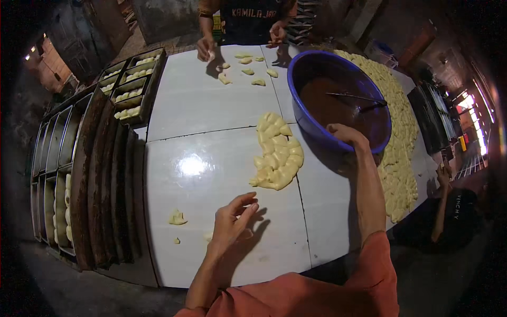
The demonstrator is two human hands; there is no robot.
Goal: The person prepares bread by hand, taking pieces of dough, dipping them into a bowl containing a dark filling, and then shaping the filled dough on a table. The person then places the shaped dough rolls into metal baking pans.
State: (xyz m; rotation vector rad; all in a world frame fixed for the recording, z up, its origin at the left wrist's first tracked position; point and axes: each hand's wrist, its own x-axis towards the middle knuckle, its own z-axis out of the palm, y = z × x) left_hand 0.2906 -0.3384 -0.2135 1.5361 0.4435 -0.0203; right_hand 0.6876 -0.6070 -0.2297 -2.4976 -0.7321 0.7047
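My left hand (234, 219) hovers over the near part of the white table, fingers curved and apart, holding nothing. Just beyond it lies a clump of pale yellow dough pieces (279, 158). A small dough piece (177, 217) sits to its left, and another is partly hidden behind my wrist. My right hand (348, 135) reaches over the near rim of a big purple basin (299, 100). Its fingers are curled; whatever they hold is hidden. Brown filling (328, 103) covers the basin's bottom, and a dark-handled utensil (359, 98) rests in it.
Baking tins with dough (129, 98) and dark stacked trays (100, 179) line the left side. Many dough pieces (398, 137) spread along the right edge. Across the table (185, 95), a co-worker's hands (205, 48) handle dough near several scattered pieces (246, 61). Another person (449, 211) is at right.
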